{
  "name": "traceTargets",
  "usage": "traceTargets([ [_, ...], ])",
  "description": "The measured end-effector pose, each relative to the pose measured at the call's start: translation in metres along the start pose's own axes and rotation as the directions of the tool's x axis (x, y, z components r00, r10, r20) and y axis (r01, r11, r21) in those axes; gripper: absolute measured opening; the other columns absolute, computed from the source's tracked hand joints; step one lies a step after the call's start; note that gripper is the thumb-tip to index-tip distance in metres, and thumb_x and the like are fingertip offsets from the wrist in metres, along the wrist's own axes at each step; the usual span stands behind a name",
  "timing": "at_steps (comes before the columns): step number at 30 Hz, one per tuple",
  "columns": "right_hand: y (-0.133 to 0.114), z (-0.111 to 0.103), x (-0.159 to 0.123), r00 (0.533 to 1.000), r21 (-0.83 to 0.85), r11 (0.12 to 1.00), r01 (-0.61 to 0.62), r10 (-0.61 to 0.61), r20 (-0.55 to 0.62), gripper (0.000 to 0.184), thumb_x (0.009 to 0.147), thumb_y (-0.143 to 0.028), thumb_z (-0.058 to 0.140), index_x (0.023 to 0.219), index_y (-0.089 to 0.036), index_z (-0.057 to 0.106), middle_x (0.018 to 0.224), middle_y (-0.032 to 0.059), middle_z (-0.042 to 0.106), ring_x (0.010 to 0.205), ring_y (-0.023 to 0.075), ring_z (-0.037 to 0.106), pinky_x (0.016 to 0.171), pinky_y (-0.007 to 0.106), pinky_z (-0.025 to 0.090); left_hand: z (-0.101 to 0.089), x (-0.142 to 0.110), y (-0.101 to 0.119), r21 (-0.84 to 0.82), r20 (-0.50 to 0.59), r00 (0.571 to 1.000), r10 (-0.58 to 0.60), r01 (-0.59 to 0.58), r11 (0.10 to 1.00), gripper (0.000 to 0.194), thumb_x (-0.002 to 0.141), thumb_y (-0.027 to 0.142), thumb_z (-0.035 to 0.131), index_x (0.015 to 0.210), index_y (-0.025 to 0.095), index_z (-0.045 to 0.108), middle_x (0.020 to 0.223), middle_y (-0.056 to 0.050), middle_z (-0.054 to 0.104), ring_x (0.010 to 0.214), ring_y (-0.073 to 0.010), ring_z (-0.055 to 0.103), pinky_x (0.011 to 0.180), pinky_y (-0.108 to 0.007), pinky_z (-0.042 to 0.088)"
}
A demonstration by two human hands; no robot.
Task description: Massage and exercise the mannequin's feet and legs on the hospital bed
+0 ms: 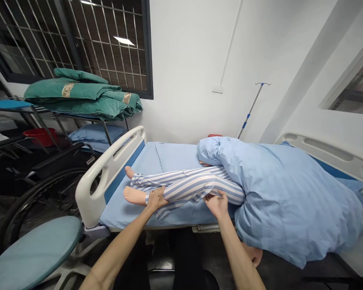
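Two legs in blue-and-white striped trousers (184, 183) lie along the bed, their bare feet (134, 195) smooth like a manikin's. The nearer leg is slightly bent at the knee. My left hand (157, 198) is wrapped over its shin, just above the ankle. Under the back of the same knee, my right hand (218, 204) grips from below, with some fingers hidden beneath the leg. A light blue quilt (278, 197) covers the upper body and hangs over the bed's near side. A skin-toned part (253, 253) shows below the quilt's edge, partly hidden.
The bed has a white footboard (109, 173) at left and a headboard (329, 151) at right. A round teal stool top (36, 251) and a wheelchair (48, 197) stand left. Folded green bedding (78, 94) lies beneath the barred window. Behind the bed rises a drip pole (251, 110).
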State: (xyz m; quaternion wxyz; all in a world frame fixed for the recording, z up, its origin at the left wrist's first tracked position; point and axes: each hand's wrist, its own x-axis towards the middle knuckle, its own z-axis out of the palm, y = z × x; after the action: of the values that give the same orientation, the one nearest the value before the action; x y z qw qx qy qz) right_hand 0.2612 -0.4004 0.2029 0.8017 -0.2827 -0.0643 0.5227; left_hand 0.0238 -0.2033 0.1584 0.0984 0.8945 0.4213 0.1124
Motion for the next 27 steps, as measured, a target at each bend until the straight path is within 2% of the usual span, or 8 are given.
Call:
traceTargets([
  [5,0.007,-0.009,0.000,0.999,0.037,0.999,-0.032,0.033,-0.030,0.016,0.068,-0.035,0.059,0.078,-0.023,0.063,0.082,0.0047,0.070,0.088,0.0216,0.066,0.088,0.039,0.054,-0.038,-0.005,-0.009,0.101,-0.015,0.997,0.077,-0.075,0.992,0.063,0.068,0.035,0.071,0.128,0.024,0.057,0.124,-0.013,0.067,0.117,-0.0340,0.058,0.100,-0.043,0.035],
  [10,0.026,-0.022,0.004,0.994,0.080,0.995,-0.064,0.070,-0.079,0.015,0.068,-0.032,0.059,0.079,-0.023,0.062,0.077,0.0020,0.070,0.080,0.0194,0.067,0.081,0.037,0.057,-0.074,-0.005,-0.017,0.217,-0.008,0.993,0.118,-0.114,0.969,0.063,0.066,0.029,0.074,0.127,0.022,0.057,0.119,-0.015,0.066,0.113,-0.0355,0.058,0.098,-0.045,0.034],
  [17,0.053,-0.038,0.015,0.987,0.069,0.994,-0.083,0.092,-0.135,0.013,0.067,-0.028,0.058,0.079,-0.023,0.059,0.075,0.0003,0.071,0.078,0.0189,0.069,0.083,0.038,0.059,-0.122,-0.004,-0.006,0.394,0.000,0.980,0.200,-0.184,0.900,0.056,0.071,0.016,0.065,0.126,0.019,0.057,0.115,-0.017,0.065,0.106,-0.0351,0.056,0.090,-0.047,0.033],
  [21,0.067,-0.046,0.021,0.981,0.024,0.994,-0.106,0.108,-0.158,0.011,0.064,-0.023,0.057,0.075,-0.024,0.056,0.070,-0.0024,0.069,0.071,0.0178,0.068,0.079,0.037,0.059,-0.132,-0.007,0.000,0.424,0.009,0.975,0.222,-0.205,0.882,0.054,0.073,0.010,0.060,0.126,0.019,0.058,0.115,-0.018,0.064,0.107,-0.0346,0.054,0.089,-0.047,0.031],
  [27,0.077,-0.050,0.023,0.974,0.045,0.994,-0.101,0.108,-0.201,0.011,0.064,-0.017,0.058,0.072,-0.023,0.055,0.068,-0.0032,0.068,0.070,0.0175,0.068,0.076,0.037,0.059,-0.129,-0.008,0.000,0.447,0.025,0.977,0.211,-0.200,0.872,0.055,0.073,0.007,0.056,0.128,0.017,0.057,0.116,-0.019,0.063,0.107,-0.0350,0.055,0.088,-0.047,0.033],
])
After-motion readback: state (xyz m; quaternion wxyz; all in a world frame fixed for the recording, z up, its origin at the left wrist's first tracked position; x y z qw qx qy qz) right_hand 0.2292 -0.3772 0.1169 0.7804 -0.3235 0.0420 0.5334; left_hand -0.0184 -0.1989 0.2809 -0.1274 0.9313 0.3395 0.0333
